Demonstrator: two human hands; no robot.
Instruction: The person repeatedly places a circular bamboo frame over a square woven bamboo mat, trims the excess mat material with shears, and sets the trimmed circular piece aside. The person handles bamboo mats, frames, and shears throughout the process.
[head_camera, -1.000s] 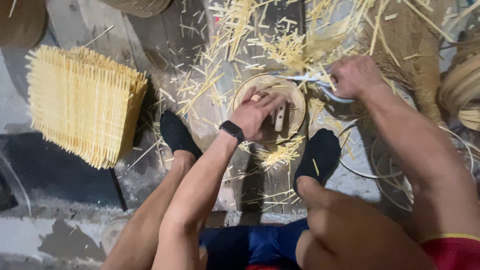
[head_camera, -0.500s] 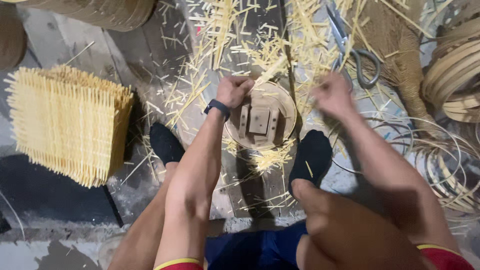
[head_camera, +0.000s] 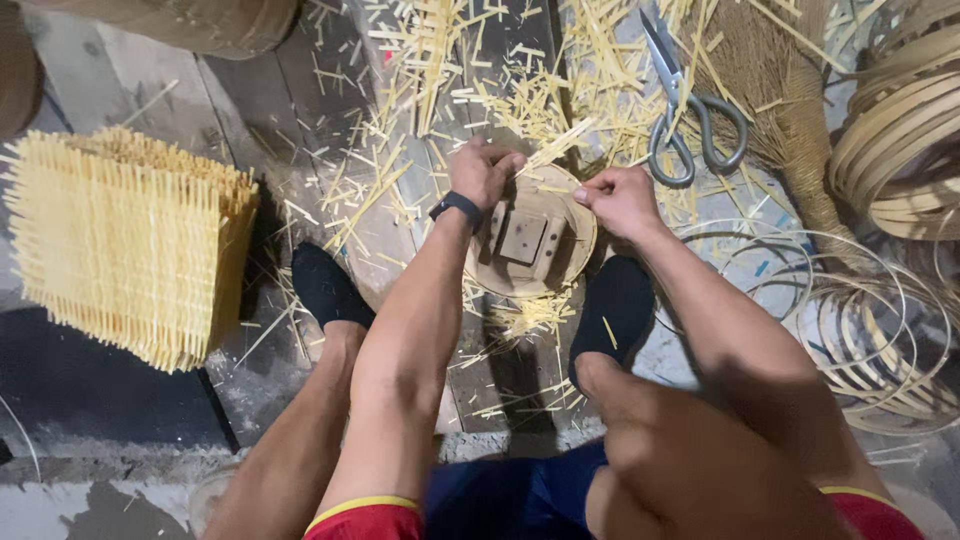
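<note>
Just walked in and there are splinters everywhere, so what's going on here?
A person sits on the floor with both hands on a round wooden form set between their feet. The left hand pinches a bamboo strip at its top edge; the right hand grips the rim. Scissors lie just beyond, a stack of woven mats sits to the left.

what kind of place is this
Likely a bamboo-weaving workshop floor: a stack of woven mats, split strips strewn on the boards, coiled hoops, and scissors beside the round form.
</note>
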